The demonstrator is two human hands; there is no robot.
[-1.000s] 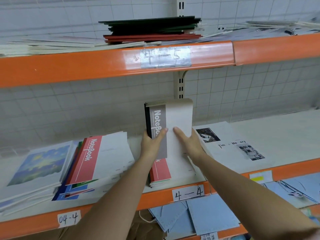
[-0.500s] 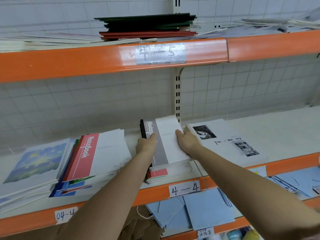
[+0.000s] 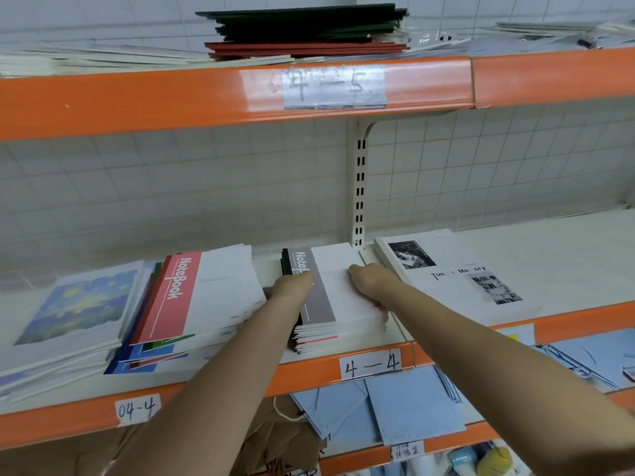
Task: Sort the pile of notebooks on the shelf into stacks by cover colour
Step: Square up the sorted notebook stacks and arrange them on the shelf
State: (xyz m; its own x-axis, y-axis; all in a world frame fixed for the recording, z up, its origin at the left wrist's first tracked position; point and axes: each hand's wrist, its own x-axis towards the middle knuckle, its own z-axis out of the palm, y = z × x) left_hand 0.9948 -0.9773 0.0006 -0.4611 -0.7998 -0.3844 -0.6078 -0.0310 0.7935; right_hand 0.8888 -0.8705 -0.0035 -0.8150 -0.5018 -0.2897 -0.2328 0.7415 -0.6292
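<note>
1. The step in hand looks like settling a batch of grey-spined white paper notebooks (image 3: 330, 293) flat onto the middle stack on the white shelf board with its orange front rail (image 3: 567, 255); a red-edged cover shows lower in that stack, so the colours there may not yet be fully sorted.
2. The left hand (image 3: 292, 285) rests on the grey spine strip at the stack's left edge, the right hand (image 3: 369, 278) lies on the white cover; both press down, but whether the fingers are curled round an edge I cannot tell.
3. The next move, as I judge it, calls for letting go and reaching left to the mixed pile topped by a red-spined "NoteBook" notebook (image 3: 196, 293), where blue and green covers poke out; lifting one without dragging its neighbours needs care.
4. Just right of the stack lies a white booklet with black-and-white photographs (image 3: 457, 269); at far left, a notebook with a blue painted cover (image 3: 79, 300); dark green and red folders (image 3: 305, 29) sit on the shelf above.
</note>
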